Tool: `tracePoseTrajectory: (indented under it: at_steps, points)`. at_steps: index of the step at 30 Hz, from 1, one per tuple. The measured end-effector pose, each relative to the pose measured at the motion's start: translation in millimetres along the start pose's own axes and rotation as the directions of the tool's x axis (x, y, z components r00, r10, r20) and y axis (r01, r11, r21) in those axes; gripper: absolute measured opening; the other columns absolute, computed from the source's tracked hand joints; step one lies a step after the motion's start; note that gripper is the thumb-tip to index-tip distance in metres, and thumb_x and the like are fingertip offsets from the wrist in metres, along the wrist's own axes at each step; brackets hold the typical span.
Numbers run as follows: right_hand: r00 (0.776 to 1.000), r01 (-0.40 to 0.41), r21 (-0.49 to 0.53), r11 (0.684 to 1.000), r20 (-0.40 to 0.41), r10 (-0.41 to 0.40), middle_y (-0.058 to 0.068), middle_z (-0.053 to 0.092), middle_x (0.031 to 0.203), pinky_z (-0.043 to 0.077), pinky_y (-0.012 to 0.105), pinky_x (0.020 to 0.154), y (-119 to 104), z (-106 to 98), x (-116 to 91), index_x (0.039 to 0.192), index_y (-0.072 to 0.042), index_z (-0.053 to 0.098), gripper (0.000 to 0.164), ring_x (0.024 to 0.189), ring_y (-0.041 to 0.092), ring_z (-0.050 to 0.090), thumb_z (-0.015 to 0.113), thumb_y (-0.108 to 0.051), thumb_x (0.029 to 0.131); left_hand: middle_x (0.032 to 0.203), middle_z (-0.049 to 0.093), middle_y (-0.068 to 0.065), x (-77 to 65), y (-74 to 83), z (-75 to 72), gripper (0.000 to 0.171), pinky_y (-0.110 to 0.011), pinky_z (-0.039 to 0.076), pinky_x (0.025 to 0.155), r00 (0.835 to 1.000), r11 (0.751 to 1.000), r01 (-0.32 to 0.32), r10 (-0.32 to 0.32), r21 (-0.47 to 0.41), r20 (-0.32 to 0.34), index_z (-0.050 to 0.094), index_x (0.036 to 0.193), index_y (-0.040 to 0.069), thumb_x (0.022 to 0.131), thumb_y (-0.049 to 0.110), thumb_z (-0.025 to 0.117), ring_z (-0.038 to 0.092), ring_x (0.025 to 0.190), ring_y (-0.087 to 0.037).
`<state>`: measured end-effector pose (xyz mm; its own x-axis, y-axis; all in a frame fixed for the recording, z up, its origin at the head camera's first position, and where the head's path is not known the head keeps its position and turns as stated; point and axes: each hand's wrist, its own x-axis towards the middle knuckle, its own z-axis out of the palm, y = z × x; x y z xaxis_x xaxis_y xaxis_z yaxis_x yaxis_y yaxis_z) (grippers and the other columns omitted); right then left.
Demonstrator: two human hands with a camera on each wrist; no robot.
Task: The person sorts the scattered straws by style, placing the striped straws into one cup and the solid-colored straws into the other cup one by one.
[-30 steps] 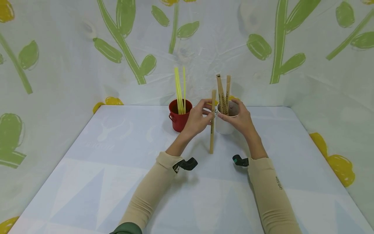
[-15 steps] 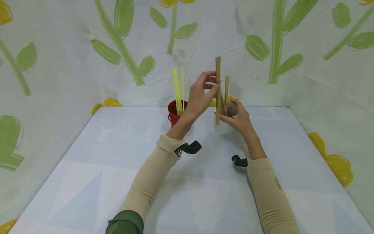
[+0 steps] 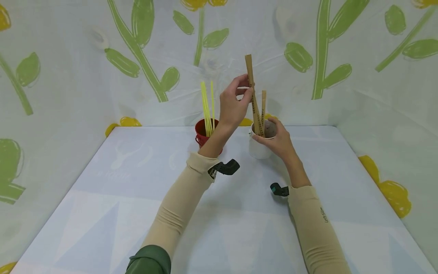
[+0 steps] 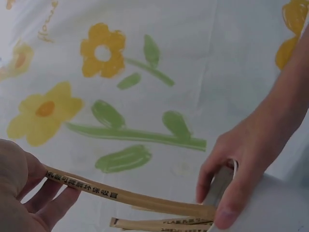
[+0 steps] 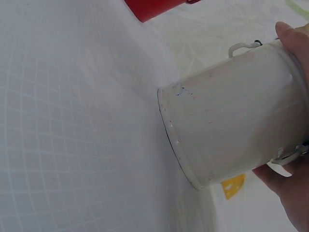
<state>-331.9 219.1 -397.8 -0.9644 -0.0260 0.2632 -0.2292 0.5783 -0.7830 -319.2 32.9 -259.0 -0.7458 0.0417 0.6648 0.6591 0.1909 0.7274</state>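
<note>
My left hand (image 3: 234,101) pinches a paper-wrapped straw (image 3: 249,68) by its upper half, above the small white bucket (image 3: 260,150). The straw leans slightly left, and its lower end is inside the bucket's rim. In the left wrist view, dark printing runs along the wrapper. Other wrapped straws (image 3: 263,110) stand in the bucket, overlapping near the bottom. My right hand (image 3: 278,140) grips the bucket at its rim, thumb at the near side and fingers round the far side. The right wrist view shows the white bucket (image 5: 231,116) with its base on the table.
Left of the white bucket stands a red bucket (image 3: 201,139), partly behind my left forearm. Several thin yellow sticks (image 3: 206,108) rise from it. The pale patterned table (image 3: 137,190) ends at a flower-printed wall covering (image 3: 239,34) just behind the buckets.
My left hand has lifted the wrapped straw from beside the white bucket to above it, then brought its lower end inside the rim. The right hand keeps holding the bucket.
</note>
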Motion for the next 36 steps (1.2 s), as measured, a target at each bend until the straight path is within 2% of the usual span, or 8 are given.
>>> tracePoseTrajectory:
  at_steps: [6, 9, 13, 16, 23, 36]
  points:
    - [1.0, 0.022, 0.005, 1.0, -0.007, -0.022, 0.009, 0.039, 0.154, 0.033, 0.061, 0.113, 2.5, 0.8, 0.4, 0.149, -0.014, 0.034, 0.099, 0.139, 0.029, 0.038, 0.08, -0.058, 0.072, 0.114, 0.065, -0.018, -4.7, -6.3, -1.6, 0.034, -0.031, 0.06, 0.079, 0.998, 0.995, 0.07, -0.07, -0.064, 0.005, 0.057, 0.13, 0.001, 0.096, 0.003, 0.058, 0.07, 0.099, -0.03]
    - [1.0, 0.026, 0.003, 1.0, -0.008, -0.026, 0.009, 0.039, 0.154, 0.033, 0.061, 0.113, 2.1, 0.7, 1.4, 0.149, -0.014, 0.033, 0.1, 0.139, 0.029, 0.038, 0.079, -0.058, 0.072, 0.115, 0.064, -0.022, -6.5, 2.9, -5.1, 0.034, -0.035, 0.061, 0.08, 0.997, 0.994, 0.074, -0.074, -0.077, 0.005, 0.056, 0.13, -0.004, 0.096, 0.0, 0.057, 0.069, 0.1, -0.036]
    - [1.0, 0.012, 0.004, 1.0, -0.006, -0.012, 0.008, 0.038, 0.155, 0.032, 0.062, 0.113, 2.2, 0.9, 1.7, 0.149, -0.015, 0.033, 0.103, 0.14, 0.029, 0.037, 0.079, -0.062, 0.071, 0.114, 0.064, -0.024, -9.2, 15.0, -8.8, 0.033, -0.032, 0.06, 0.08, 0.995, 0.992, 0.101, -0.101, -0.071, 0.01, 0.056, 0.129, -0.006, 0.096, -0.002, 0.056, 0.07, 0.099, -0.037]
    - [1.0, 0.009, 0.005, 1.0, -0.005, -0.009, 0.008, 0.038, 0.154, 0.033, 0.062, 0.113, 3.2, 1.3, 1.5, 0.149, -0.015, 0.033, 0.104, 0.14, 0.029, 0.037, 0.078, -0.064, 0.07, 0.115, 0.064, -0.023, -10.2, 16.2, -10.0, 0.034, -0.029, 0.06, 0.08, 0.993, 0.99, 0.122, -0.121, -0.074, 0.015, 0.055, 0.129, -0.005, 0.096, -0.001, 0.056, 0.07, 0.099, -0.036]
    - [1.0, 0.019, 0.001, 1.0, -0.007, -0.019, 0.009, 0.039, 0.154, 0.033, 0.063, 0.112, 2.4, 1.8, 0.5, 0.149, -0.014, 0.034, 0.104, 0.139, 0.029, 0.038, 0.078, -0.064, 0.069, 0.115, 0.064, -0.023, -10.8, 14.2, -12.0, 0.034, -0.032, 0.06, 0.08, 0.992, 0.988, 0.129, -0.128, -0.088, 0.016, 0.055, 0.129, -0.004, 0.095, -0.001, 0.057, 0.071, 0.096, -0.035]
    - [1.0, 0.015, 0.015, 1.0, 0.0, -0.015, 0.008, 0.039, 0.153, 0.033, 0.062, 0.113, 0.5, 0.6, 0.2, 0.149, -0.015, 0.033, 0.104, 0.138, 0.028, 0.038, 0.078, -0.064, 0.069, 0.114, 0.062, -0.026, -14.4, 17.0, -11.1, 0.033, -0.035, 0.06, 0.081, 0.994, 0.986, 0.106, -0.101, -0.126, 0.046, 0.053, 0.127, -0.007, 0.095, -0.003, 0.056, 0.069, 0.097, -0.041]
